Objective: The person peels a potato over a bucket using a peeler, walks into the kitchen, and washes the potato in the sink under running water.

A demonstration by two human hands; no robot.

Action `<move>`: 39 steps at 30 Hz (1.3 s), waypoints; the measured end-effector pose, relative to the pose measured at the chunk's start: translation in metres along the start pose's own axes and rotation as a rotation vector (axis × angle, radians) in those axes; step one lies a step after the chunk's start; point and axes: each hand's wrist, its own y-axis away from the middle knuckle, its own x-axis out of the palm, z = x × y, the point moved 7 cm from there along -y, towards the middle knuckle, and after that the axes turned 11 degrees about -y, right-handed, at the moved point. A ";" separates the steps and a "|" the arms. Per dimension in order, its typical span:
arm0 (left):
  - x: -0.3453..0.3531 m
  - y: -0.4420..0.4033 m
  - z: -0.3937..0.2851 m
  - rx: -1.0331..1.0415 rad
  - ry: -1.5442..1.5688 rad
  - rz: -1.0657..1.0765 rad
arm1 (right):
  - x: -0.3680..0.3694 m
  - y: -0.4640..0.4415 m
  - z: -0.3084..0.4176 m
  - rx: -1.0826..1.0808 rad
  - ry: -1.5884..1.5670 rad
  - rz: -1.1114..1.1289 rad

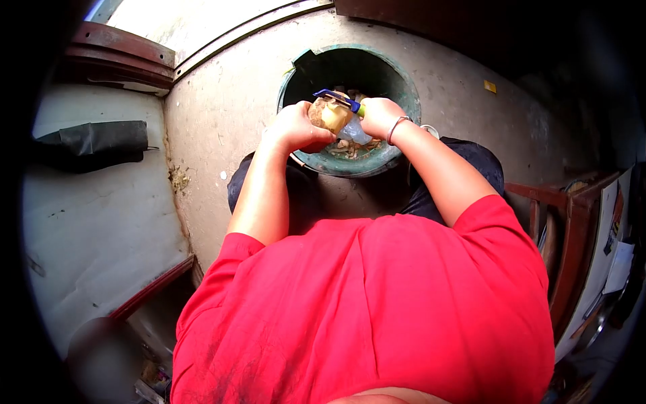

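Note:
A partly peeled potato (330,117), brown skin on one side and pale yellow flesh on the other, is gripped in my left hand (297,128). My right hand (381,116) is closed around the green handle of a peeler (342,99), whose blue head lies across the top of the potato. Both hands are over a green bin (410,91). Inside it, below the potato, are scraps of peel (346,149) and a bluish clear plastic bag (356,130). Part of the bin's contents is hidden by my hands.
The bin stands on the concrete floor (229,101) between my knees. A dark folded bag (101,140) lies on a pale surface (94,222) at left. Red-brown wooden furniture (562,232) is at right, and a small yellow packet (490,86) lies on the floor beyond the bin.

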 end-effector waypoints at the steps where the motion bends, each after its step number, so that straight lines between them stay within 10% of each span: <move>1: 0.001 0.003 -0.004 -0.002 0.008 0.039 | 0.002 -0.003 -0.007 0.016 0.022 0.022; 8: 0.017 -0.010 0.012 0.143 0.126 0.055 | 0.009 -0.002 -0.073 0.399 0.000 0.158; 15: 0.005 -0.006 0.008 0.059 0.075 0.022 | -0.007 -0.002 -0.023 -0.003 -0.168 -0.124; 19: 0.005 -0.009 0.006 0.106 -0.013 -0.020 | 0.017 0.003 -0.021 0.196 -0.874 0.147; 39: 0.006 -0.005 -0.013 0.312 -0.124 -0.123 | 0.022 0.009 0.006 0.022 -1.677 0.334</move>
